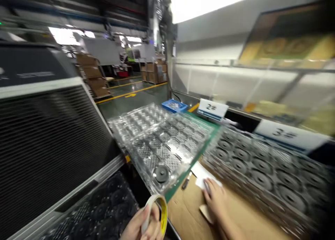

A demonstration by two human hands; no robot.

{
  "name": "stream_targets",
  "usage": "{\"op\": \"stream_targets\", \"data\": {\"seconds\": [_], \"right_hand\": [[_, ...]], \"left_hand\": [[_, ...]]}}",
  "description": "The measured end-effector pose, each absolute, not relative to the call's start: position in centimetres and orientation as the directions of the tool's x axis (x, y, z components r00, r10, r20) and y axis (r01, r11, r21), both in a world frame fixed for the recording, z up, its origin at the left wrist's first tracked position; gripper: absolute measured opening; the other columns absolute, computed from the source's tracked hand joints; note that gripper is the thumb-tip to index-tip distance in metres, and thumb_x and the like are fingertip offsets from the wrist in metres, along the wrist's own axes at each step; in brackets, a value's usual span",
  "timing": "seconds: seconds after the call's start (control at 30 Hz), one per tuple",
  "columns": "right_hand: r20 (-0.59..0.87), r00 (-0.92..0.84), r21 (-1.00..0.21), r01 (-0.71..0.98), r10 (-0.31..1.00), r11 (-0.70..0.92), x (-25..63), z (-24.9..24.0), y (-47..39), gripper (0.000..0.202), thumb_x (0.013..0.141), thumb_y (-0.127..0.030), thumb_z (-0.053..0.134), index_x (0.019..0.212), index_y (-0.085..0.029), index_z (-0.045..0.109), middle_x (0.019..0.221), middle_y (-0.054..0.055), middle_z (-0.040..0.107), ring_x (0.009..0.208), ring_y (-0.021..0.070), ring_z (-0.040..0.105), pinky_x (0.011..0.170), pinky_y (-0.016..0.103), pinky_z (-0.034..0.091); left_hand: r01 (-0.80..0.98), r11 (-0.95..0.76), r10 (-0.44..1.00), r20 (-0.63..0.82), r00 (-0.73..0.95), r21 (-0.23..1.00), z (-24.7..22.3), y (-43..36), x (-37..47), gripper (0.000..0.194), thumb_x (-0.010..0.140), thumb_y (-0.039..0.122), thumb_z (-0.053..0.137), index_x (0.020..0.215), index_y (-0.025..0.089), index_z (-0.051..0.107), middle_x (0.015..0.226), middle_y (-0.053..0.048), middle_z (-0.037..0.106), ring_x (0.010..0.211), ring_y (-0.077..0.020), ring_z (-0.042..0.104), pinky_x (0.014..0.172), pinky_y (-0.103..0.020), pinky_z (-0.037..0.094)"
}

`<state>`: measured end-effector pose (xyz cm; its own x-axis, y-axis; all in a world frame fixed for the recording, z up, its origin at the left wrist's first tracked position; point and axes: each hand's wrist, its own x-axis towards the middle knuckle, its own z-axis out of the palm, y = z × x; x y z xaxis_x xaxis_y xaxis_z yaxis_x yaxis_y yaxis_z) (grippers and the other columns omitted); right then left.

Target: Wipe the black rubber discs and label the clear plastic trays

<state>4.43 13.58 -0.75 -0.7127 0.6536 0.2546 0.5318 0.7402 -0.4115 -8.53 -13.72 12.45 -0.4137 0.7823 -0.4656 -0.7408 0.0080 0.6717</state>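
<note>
Well, brown cardboard point(183, 212) covers the near part of the green tabletop point(214, 132), between a clear plastic tray point(172, 161) on the left and a clear tray of dark round parts point(246, 186) on the right. Brown cartons point(94, 81) stand stacked far left. Near the middle, the left hand point(146, 224) wraps its fingers round an upright, pale tape roll with a yellow inner ring point(164, 213). The right hand point(216, 198) reaches in, fingers at white paper point(200, 170) on the cardboard; whether they pinch it, I cannot tell.
</note>
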Motion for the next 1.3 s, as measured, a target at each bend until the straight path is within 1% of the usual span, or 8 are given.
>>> {"op": "stream_targets", "data": {"seconds": [0.07,0.17,0.27,0.33,0.53,0.8,1.03,1.3], "right_hand": [[0.248,-0.708,-0.436,0.528,0.661,0.729,4.5,-0.6,13.6,0.037,0.076,-0.023,0.043,0.108,-0.017,0.059,0.116,0.014,0.058,0.110,0.0311,0.050,0.092,0.056,0.035],[0.260,-0.710,-0.489,0.488,0.655,0.723,5.3,0.2,13.6,0.039,0.078,-0.019,0.041,0.115,-0.016,0.055,0.120,0.012,0.056,0.113,0.0257,0.049,0.095,0.047,0.038],[0.267,-0.726,-0.537,0.434,0.634,0.723,6.5,1.1,13.7,0.040,0.080,-0.016,0.039,0.118,-0.015,0.052,0.121,0.011,0.055,0.114,0.0229,0.049,0.095,0.042,0.040],[0.260,-0.752,-0.560,0.394,0.606,0.729,7.0,1.5,14.0,0.043,0.079,-0.012,0.040,0.120,-0.016,0.051,0.123,0.010,0.054,0.115,0.0220,0.048,0.097,0.041,0.039],[0.221,-0.794,-0.616,0.337,0.566,0.712,6.7,2.1,15.3,0.043,0.079,-0.009,0.044,0.120,-0.020,0.051,0.115,0.008,0.061,0.116,0.0276,0.045,0.100,0.055,0.027],[0.229,-0.734,-0.743,0.293,0.639,0.602,7.5,0.0,15.8,0.044,0.080,-0.008,0.038,0.122,-0.019,0.047,0.119,0.008,0.057,0.118,0.0221,0.044,0.104,0.049,0.028],[0.177,-0.525,-0.863,0.325,0.832,0.388,8.4,-0.3,15.2,0.039,0.083,-0.014,0.037,0.122,-0.018,0.045,0.120,0.012,0.053,0.115,0.0227,0.046,0.097,0.043,0.039],[0.113,-0.387,-0.951,0.223,0.915,0.212,7.8,0.7,14.9,0.031,0.087,-0.021,0.038,0.115,-0.020,0.050,0.123,0.010,0.050,0.117,0.0215,0.044,0.100,0.041,0.036]], "left_hand": [[-0.549,0.082,0.899,-0.300,-0.319,0.832,13.0,-9.0,-7.7,0.039,0.078,0.052,0.048,0.067,0.017,0.060,0.032,0.008,0.031,0.033,-0.0059,0.027,0.049,-0.024,0.038],[0.035,0.178,0.962,-0.166,-0.216,0.983,13.8,-3.0,-6.3,0.035,0.084,0.044,0.042,0.084,0.016,0.063,0.052,0.000,0.055,0.051,-0.0119,0.050,0.058,-0.026,0.042],[0.744,0.098,0.989,0.018,-0.146,0.661,12.9,1.5,-5.5,0.025,0.084,0.034,0.045,0.098,0.020,0.061,0.089,-0.006,0.065,0.085,-0.0197,0.058,0.078,-0.031,0.044],[0.911,0.070,0.990,0.086,-0.114,0.406,11.3,4.1,-5.3,0.026,0.084,0.028,0.044,0.104,0.019,0.059,0.102,-0.009,0.063,0.098,-0.0222,0.055,0.086,-0.035,0.043],[0.951,0.191,0.975,0.065,-0.213,0.243,6.0,8.9,-5.9,0.039,0.086,0.016,0.036,0.123,0.007,0.044,0.118,-0.020,0.055,0.117,-0.0306,0.044,0.095,-0.052,0.033],[0.965,0.142,0.990,-0.029,-0.139,0.219,3.5,8.4,-5.1,0.041,0.086,0.018,0.037,0.126,0.008,0.041,0.121,-0.016,0.056,0.118,-0.0283,0.045,0.099,-0.051,0.031],[0.944,0.034,0.997,-0.074,-0.011,0.327,3.2,7.3,-3.8,0.050,0.085,0.018,0.038,0.134,0.010,0.029,0.127,-0.016,0.051,0.121,-0.0277,0.042,0.100,-0.053,0.032],[0.838,0.098,0.992,-0.115,-0.043,0.537,3.2,7.4,-1.3,0.051,0.083,0.016,0.039,0.132,0.006,0.034,0.134,-0.019,0.042,0.125,-0.0302,0.036,0.099,-0.049,0.037]]}}
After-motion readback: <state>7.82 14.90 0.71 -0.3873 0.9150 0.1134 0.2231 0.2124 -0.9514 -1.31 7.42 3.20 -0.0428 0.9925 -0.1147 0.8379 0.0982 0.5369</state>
